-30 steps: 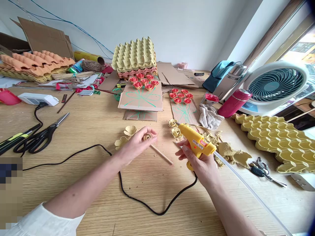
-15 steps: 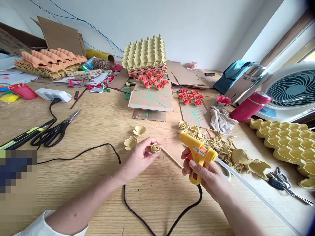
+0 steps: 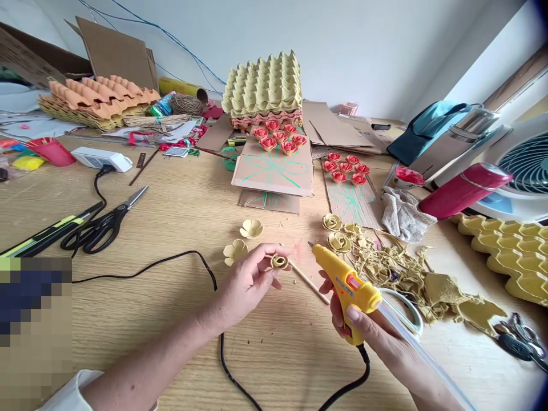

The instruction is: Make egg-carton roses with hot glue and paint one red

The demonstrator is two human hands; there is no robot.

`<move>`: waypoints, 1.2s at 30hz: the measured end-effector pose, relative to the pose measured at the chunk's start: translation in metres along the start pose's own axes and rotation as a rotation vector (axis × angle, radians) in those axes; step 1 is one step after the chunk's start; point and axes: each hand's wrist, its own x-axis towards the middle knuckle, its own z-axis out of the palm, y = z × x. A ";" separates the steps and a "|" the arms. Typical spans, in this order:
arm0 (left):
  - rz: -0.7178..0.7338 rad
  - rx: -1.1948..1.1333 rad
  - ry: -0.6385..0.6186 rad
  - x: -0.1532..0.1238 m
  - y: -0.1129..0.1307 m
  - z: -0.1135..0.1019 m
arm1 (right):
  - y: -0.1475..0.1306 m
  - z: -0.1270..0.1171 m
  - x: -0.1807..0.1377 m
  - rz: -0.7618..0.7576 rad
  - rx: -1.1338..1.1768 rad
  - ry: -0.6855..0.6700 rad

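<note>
Between the thumb and fingers of my left hand [image 3: 252, 279] is a small yellow egg-carton rose [image 3: 279, 262], its spiral top facing up. My right hand [image 3: 368, 334] grips a yellow hot glue gun [image 3: 345, 282], with a clear glue stick coming out of its back and a black cord from its handle. Its nozzle points up and left, apart from the rose. A wooden stick [image 3: 309, 281] lies on the table between the hands. Beyond my left hand lie two open petal pieces, one flower cup [image 3: 251, 229] and another [image 3: 235, 252] partly behind my fingers.
Finished yellow roses [image 3: 339, 242] and carton scraps [image 3: 394, 274] lie to the right, beside white-handled scissors [image 3: 413, 314]. Red roses [image 3: 345, 167] rest on cardboard at the back. Black scissors [image 3: 103, 228] lie left; a red flask [image 3: 466, 190] and egg trays [image 3: 509, 257] stand right.
The view has shifted slightly, so the table things appear further right or left. The glue gun has tilted and dropped a little; its nozzle sits lower. My left hand still holds the rose.
</note>
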 end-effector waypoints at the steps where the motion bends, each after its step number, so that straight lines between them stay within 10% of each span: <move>1: 0.004 0.005 0.006 -0.001 0.000 -0.001 | -0.002 0.001 0.000 0.007 0.028 -0.016; 10: 0.155 0.245 0.123 -0.004 0.007 -0.006 | -0.012 0.004 -0.003 -0.031 -0.043 -0.052; 20: -0.265 -0.306 0.054 0.001 0.008 0.000 | -0.004 0.003 -0.003 0.006 0.084 -0.071; 36: 0.186 0.284 0.238 -0.010 0.010 -0.003 | -0.023 0.004 -0.006 -0.068 -0.074 -0.103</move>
